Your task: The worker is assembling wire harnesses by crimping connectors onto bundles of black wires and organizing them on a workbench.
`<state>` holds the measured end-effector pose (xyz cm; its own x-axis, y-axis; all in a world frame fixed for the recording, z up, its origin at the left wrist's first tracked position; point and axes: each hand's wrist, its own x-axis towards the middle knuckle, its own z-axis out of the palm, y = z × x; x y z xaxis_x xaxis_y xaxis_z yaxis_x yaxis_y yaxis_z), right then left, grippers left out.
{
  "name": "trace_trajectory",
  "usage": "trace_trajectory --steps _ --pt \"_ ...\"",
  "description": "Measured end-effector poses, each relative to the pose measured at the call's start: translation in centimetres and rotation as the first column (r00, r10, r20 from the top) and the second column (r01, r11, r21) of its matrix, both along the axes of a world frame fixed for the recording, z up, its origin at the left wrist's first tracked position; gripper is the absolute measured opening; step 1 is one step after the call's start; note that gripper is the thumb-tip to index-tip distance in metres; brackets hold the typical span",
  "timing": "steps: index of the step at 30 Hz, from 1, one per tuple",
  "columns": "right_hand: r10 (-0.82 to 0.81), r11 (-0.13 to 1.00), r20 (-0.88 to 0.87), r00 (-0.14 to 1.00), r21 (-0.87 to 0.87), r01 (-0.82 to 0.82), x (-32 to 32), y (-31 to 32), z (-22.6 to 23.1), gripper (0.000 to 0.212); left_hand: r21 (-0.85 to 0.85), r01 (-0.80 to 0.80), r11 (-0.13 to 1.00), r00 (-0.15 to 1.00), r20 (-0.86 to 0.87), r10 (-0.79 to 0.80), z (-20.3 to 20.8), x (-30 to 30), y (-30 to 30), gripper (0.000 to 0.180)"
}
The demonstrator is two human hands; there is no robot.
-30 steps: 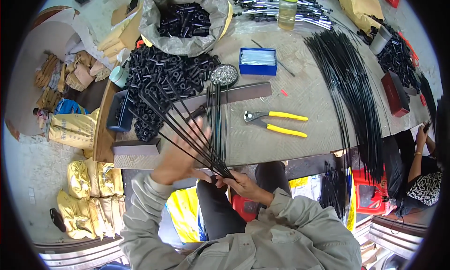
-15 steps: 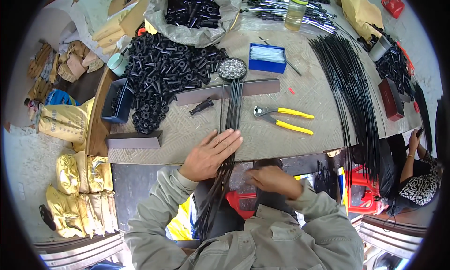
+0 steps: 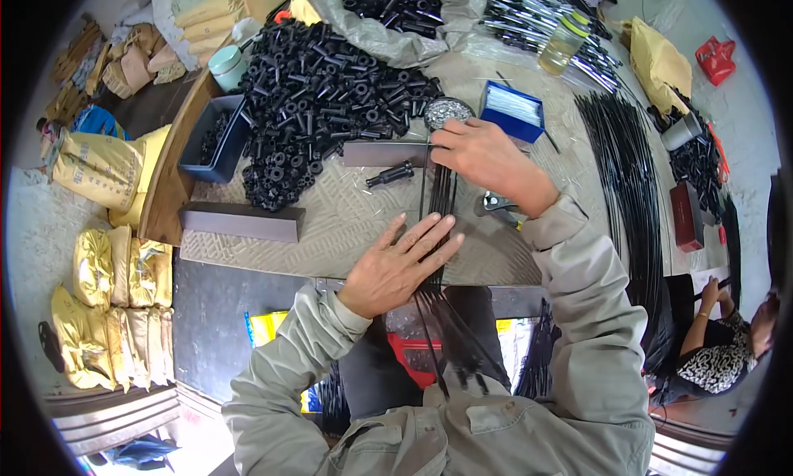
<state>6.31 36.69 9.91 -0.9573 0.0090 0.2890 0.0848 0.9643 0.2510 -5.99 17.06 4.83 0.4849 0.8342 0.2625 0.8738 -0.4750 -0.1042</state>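
My left hand (image 3: 401, 265) lies flat with fingers spread across a bundle of thin black cables (image 3: 443, 197), pressing them at the table's front edge. The cables run from a round dish of small silvery metal pieces (image 3: 447, 111) down over the edge toward my lap. My right hand (image 3: 491, 162) is at the upper end of the bundle, beside the dish. Its fingertips are pinched together, and what they hold is too small or hidden to tell. Under the right forearm, the pliers (image 3: 498, 202) are mostly covered. A black tubular plastic part (image 3: 390, 175) lies left of the cables.
A large heap of black plastic parts (image 3: 322, 96) covers the table's left side, near a dark blue bin (image 3: 210, 158). A blue box of white sticks (image 3: 514, 111) stands behind my right hand. More black cables (image 3: 619, 162) lie right; another person (image 3: 719, 336) sits beyond.
My right hand has moved from below the table edge up to the dish, over the pliers. The left hand stays on the cables, its fingers more spread. The view has shifted.
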Motion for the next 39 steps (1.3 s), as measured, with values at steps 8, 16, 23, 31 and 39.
trace_trajectory --steps 8,16,23,31,39 --pt "0.068 0.995 -0.143 0.987 0.076 -0.058 2.7 -0.4 1.4 0.019 0.017 -0.145 0.989 0.977 0.158 0.141 -0.3 -0.2 -0.6 0.062" --pt "0.067 0.996 -0.017 0.998 0.056 -0.066 4.0 -1.5 0.8 0.019 0.011 -0.132 0.991 0.979 0.158 0.128 -0.3 0.1 -0.5 0.071" --pt "0.090 0.980 -0.196 0.976 0.192 -0.052 1.7 0.1 0.7 0.018 0.026 -0.151 0.988 0.985 0.084 0.149 -0.9 0.2 -0.5 0.074" --pt "-0.018 0.965 -0.185 0.982 0.255 0.065 -1.0 1.4 1.2 0.014 0.012 -0.162 0.987 0.954 0.256 0.154 -0.9 0.6 -0.4 0.075" --pt "0.084 0.765 -0.071 0.994 -0.635 -0.110 3.3 -0.8 -1.7 0.005 -0.114 0.090 0.989 0.976 0.208 -0.065 0.6 0.0 0.8 0.076"
